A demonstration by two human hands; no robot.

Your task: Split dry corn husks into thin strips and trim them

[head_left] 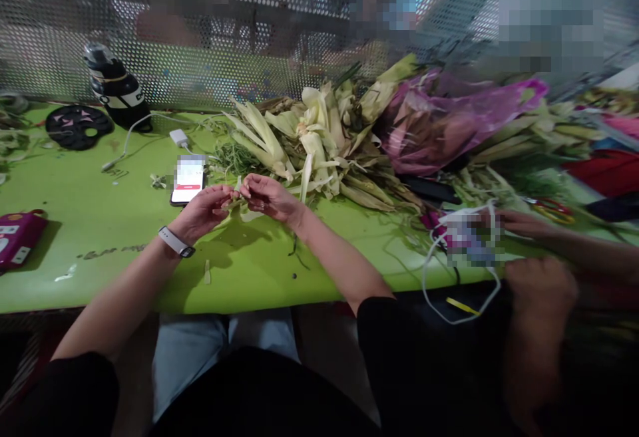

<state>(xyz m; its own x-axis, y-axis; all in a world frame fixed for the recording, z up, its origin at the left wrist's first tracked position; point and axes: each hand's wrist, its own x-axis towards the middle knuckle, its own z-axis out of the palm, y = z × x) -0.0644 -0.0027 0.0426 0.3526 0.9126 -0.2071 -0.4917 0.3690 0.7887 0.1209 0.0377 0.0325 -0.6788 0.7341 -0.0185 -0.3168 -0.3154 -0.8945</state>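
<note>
My left hand (206,209), with a pale watch on its wrist, is closed in a pinch in front of me. My right hand (272,199) pinches close beside it, the fingertips almost touching. Between them is a pale green strip of corn husk (248,215), part of it hanging below the fingers. How its far ends lie is hidden by the hands. Just beyond my left hand lies a lit phone (188,181). A large heap of corn husks (319,134) spreads over the table behind my right hand. A small husk scrap (207,272) lies nearer to me.
The green table (124,224) runs along a perforated metal screen (224,44). A dark bottle (122,94), a charging cable (130,132) and a purple box (20,241) are at left. Right of the heap are a pink plastic bag (439,124) and another person's hands (539,284).
</note>
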